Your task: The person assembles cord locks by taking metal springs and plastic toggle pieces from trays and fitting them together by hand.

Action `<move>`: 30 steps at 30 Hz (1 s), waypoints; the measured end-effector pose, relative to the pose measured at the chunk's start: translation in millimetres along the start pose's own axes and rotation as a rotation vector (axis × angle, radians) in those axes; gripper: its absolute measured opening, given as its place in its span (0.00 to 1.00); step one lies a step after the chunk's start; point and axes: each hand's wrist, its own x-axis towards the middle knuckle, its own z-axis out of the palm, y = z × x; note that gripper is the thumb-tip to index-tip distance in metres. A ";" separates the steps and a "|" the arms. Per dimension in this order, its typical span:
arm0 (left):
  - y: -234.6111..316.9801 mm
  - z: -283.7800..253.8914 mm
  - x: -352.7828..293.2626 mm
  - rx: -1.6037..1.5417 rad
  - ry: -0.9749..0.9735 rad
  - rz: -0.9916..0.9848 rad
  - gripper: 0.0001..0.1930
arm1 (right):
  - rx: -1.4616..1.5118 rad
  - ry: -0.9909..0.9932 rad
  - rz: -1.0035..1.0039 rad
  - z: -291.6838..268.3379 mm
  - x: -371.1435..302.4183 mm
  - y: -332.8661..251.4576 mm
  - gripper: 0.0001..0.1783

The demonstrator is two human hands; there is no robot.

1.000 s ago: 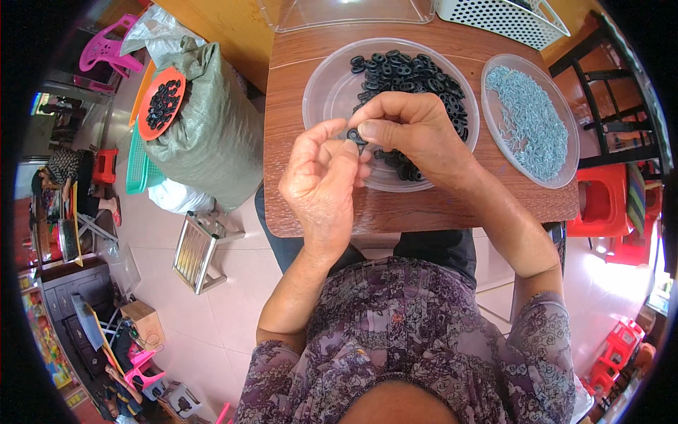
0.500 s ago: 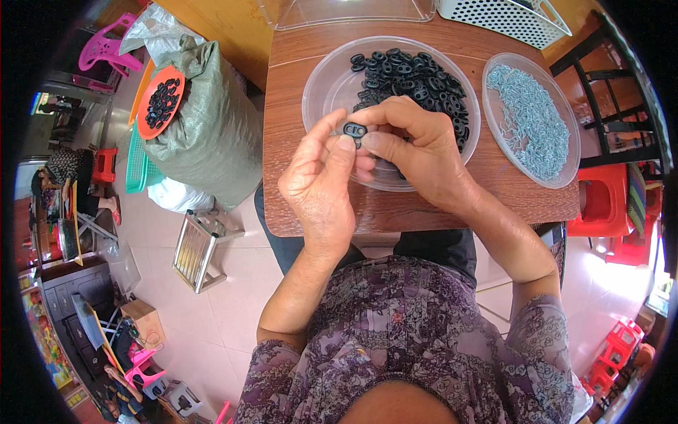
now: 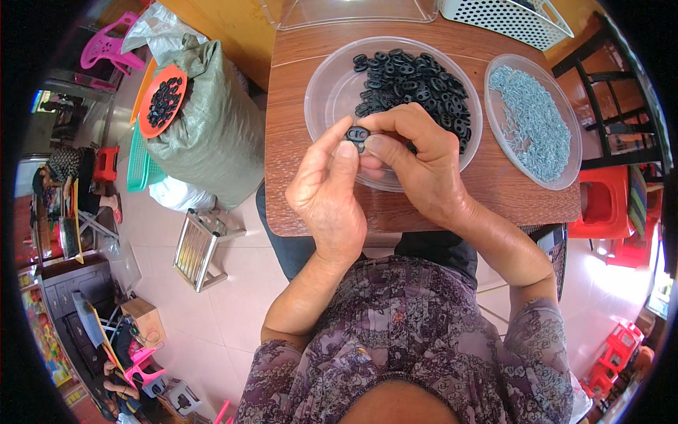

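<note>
Between my hands, over the near edge of a round clear tub (image 3: pixel 326 99), is a small black oval cord lock (image 3: pixel 358 133) with two holes. My left hand (image 3: pixel 329 185) pinches it from the left between thumb and fingertips. From the right, my right hand (image 3: pixel 424 159) grips it with thumb and index finger; its other fingers curl out of sight. A heap of similar black cord locks (image 3: pixel 409 83) fills the tub's middle and right. Whether anything smaller is held with the piece is hidden by the fingertips.
Right of the tub lies a shallow clear tray of small bluish springs (image 3: pixel 537 131). A white perforated basket (image 3: pixel 505 21) stands at the table's (image 3: pixel 291 53) back. To the left, an orange plate (image 3: pixel 150 127) of black pieces rests against a stuffed green sack (image 3: pixel 212 134). A metal stool (image 3: pixel 201 247) stands on the floor.
Both hands have shifted slightly to the right with the cord lock. The piece has tilted a little, and both hands still pinch it.
</note>
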 end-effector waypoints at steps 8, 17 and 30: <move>-0.3 0.0 -2.0 -0.005 -0.005 0.025 0.15 | -0.107 0.021 -0.105 0.7 -0.7 -2.1 0.09; 1.6 -1.8 -2.8 -0.086 0.015 -0.010 0.15 | -0.212 0.014 -0.230 -1.0 -2.0 -3.5 0.14; -1.2 -7.6 -5.2 0.089 -0.090 0.121 0.15 | -0.144 -0.014 -0.220 -5.4 -5.8 -7.2 0.15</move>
